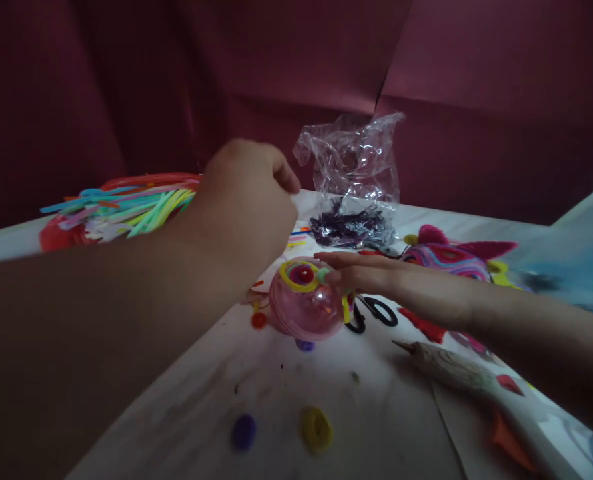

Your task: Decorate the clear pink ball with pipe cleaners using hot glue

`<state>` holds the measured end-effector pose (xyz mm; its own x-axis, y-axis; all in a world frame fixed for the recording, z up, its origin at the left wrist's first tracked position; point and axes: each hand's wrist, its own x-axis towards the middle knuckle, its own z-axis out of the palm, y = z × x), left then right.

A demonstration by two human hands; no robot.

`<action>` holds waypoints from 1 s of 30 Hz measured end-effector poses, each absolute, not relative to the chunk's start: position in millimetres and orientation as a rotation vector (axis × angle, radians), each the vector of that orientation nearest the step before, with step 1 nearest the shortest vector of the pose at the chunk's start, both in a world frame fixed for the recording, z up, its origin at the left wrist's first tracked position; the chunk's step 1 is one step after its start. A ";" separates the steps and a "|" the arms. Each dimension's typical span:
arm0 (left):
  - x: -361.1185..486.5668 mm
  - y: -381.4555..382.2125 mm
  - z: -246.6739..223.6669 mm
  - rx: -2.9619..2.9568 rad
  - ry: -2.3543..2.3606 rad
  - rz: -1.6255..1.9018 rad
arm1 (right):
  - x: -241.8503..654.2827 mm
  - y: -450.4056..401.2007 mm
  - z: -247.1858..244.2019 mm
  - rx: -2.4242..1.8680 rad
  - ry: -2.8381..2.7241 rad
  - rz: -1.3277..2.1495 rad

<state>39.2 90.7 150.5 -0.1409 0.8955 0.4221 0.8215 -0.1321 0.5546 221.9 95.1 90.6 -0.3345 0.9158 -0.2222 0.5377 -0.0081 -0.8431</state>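
A translucent pink ball [306, 313] rests on the white tabletop, decorated with a yellow ring around a purple and red centre and a mint-green piece beside it. My right hand [359, 270] reaches in from the right and holds the ball's upper right side, its fingers against the surface. Beyond the ball to the left, my left hand [249, 200] is raised above the table with fingers curled. Most of its fingers are hidden behind the hand, so whatever they hold cannot be seen. Thin coloured strips [299, 239] lie just past that hand.
A clear plastic bag [356, 180] with dark stringy material stands at the back. Colourful strips [141, 207] are heaped at left. A decorated pink piece [446, 257] and a pointed tool [446, 363] lie at right. Purple [244, 432] and yellow discs [317, 429] lie in front.
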 end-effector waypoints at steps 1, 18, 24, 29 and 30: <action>36.7 87.8 146.0 1.997 2.003 1.093 | 219.2 94.5 93.0 -1.496 -1.899 1.268; 28.1 51.0 76.5 2.851 1.290 0.956 | 212.0 96.4 90.6 -1.294 -1.753 1.601; 23.1 52.3 68.8 2.772 1.245 1.217 | 212.5 94.0 90.7 -1.232 -1.816 1.651; 21.3 58.9 66.9 2.794 1.240 1.189 | 218.2 96.4 86.7 -1.225 -1.874 1.617; 21.1 60.0 66.7 2.804 1.248 1.173 | 219.4 96.7 85.5 -1.247 -1.862 1.601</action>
